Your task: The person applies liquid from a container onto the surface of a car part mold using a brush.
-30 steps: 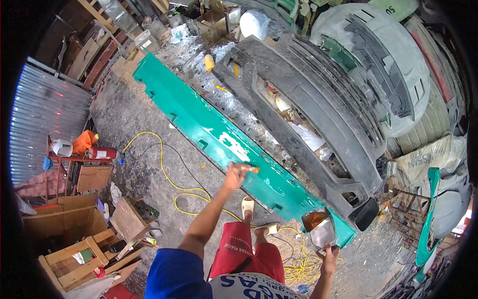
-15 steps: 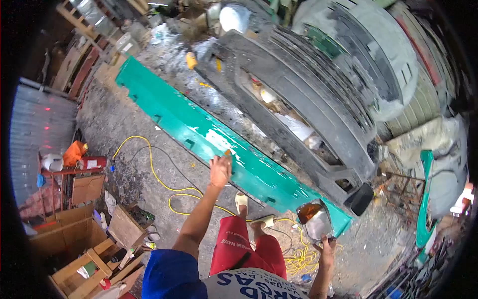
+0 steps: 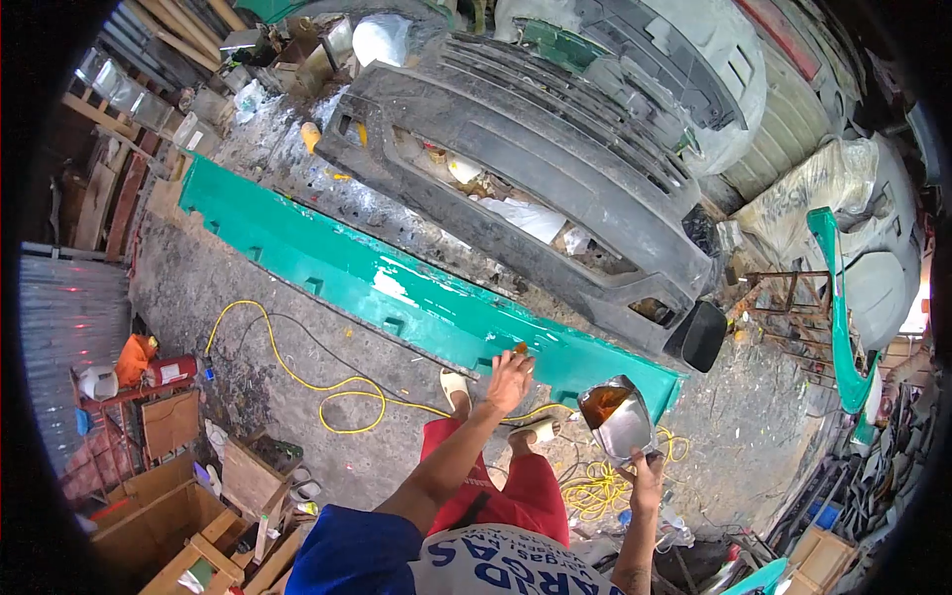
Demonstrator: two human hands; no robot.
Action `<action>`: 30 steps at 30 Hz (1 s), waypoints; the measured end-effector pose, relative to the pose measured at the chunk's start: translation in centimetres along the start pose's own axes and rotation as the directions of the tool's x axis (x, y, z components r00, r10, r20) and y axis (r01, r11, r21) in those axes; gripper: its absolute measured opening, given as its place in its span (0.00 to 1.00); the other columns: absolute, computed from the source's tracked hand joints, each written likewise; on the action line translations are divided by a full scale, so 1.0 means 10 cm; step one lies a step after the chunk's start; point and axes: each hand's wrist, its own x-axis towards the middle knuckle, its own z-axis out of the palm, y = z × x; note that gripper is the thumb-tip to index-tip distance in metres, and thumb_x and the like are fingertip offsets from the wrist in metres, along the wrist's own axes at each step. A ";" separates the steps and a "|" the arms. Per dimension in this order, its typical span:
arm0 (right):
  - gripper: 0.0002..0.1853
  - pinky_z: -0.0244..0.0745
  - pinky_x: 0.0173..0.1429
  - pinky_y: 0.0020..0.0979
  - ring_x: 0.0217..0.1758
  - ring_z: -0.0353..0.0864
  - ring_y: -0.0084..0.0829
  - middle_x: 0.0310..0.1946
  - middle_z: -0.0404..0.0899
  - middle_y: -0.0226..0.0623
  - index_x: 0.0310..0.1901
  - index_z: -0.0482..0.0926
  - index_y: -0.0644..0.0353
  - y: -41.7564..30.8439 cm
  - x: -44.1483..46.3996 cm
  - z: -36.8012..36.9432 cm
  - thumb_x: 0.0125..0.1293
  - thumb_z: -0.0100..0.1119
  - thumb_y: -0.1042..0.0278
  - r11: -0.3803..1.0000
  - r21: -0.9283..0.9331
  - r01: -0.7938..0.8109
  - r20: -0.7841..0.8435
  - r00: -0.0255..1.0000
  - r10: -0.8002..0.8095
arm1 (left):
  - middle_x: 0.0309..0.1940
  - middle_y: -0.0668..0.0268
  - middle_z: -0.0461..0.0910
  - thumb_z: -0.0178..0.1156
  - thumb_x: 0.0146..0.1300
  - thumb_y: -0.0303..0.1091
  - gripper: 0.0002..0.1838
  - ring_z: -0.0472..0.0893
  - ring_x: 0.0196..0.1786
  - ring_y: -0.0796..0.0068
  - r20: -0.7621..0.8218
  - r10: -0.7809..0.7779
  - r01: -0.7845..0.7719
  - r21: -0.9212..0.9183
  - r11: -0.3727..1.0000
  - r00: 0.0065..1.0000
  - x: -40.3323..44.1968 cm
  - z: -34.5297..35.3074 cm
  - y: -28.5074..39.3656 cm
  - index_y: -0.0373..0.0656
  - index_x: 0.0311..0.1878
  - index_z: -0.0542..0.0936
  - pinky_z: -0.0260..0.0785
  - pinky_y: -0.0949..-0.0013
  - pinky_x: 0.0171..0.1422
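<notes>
A long green vehicle panel [image 3: 342, 260], with white bare patches and small notches along its near edge, lies diagonally on the ground. My left hand [image 3: 510, 385] is at its near edge, right of the middle. The fingers close on a small orange spreader [image 3: 521, 348], mostly hidden by them. Off to the right, my right hand [image 3: 647, 480] grips the lower end of a shiny angular metal tray [image 3: 627, 433]. Orange-brown paste [image 3: 602, 405] lies in the tray's upper left part. The tray is held in front of the panel's right end.
Beyond the panel lies a large dark grey bumper [image 3: 526, 169]. A yellow cord [image 3: 297, 382] runs over the ground by my feet and coils at right. Wooden boxes [image 3: 149, 516] stand at lower left, and a rusty metal frame [image 3: 793, 312] is at right.
My left hand has moved right along the panel, from the large white patch toward the right end. The view has shifted, and the right hand still holds the tray.
</notes>
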 end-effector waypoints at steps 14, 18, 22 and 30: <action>0.23 0.86 0.41 0.35 0.51 0.75 0.31 0.48 0.70 0.39 0.54 0.65 0.61 0.69 0.67 -1.56 0.65 0.63 0.60 0.997 0.060 0.051 0.068 0.996 -0.055 | 0.43 0.64 0.81 0.51 0.66 0.34 0.12 0.71 0.48 0.56 -0.357 -0.213 0.322 0.280 0.904 0.909 0.05 -0.44 -0.35 0.48 0.46 0.83 0.61 0.47 0.52; 0.21 0.86 0.36 0.33 0.49 0.76 0.30 0.46 0.70 0.38 0.48 0.67 0.62 0.72 0.76 -1.80 0.64 0.64 0.60 0.995 0.055 0.080 0.056 0.995 -0.083 | 0.47 0.64 0.80 0.56 0.59 0.33 0.15 0.71 0.49 0.59 -0.228 -0.080 0.165 0.388 0.907 0.970 -0.07 0.41 0.28 0.46 0.49 0.81 0.61 0.50 0.50; 0.22 0.85 0.37 0.32 0.49 0.76 0.31 0.48 0.70 0.39 0.48 0.67 0.64 0.66 0.85 -1.92 0.62 0.65 0.59 0.996 0.054 0.071 0.090 0.993 -0.076 | 0.46 0.66 0.81 0.55 0.62 0.33 0.13 0.71 0.46 0.58 -0.178 -0.005 0.042 0.206 0.978 0.984 -0.08 0.82 0.98 0.46 0.47 0.83 0.61 0.51 0.50; 0.27 0.84 0.38 0.34 0.46 0.75 0.31 0.45 0.68 0.36 0.53 0.64 0.61 0.50 1.02 -1.76 0.60 0.67 0.58 0.999 0.016 0.040 0.124 0.991 -0.041 | 0.48 0.67 0.82 0.54 0.66 0.35 0.10 0.70 0.52 0.59 -0.170 -0.212 0.226 0.067 0.972 0.962 0.08 0.57 0.72 0.54 0.44 0.85 0.58 0.48 0.54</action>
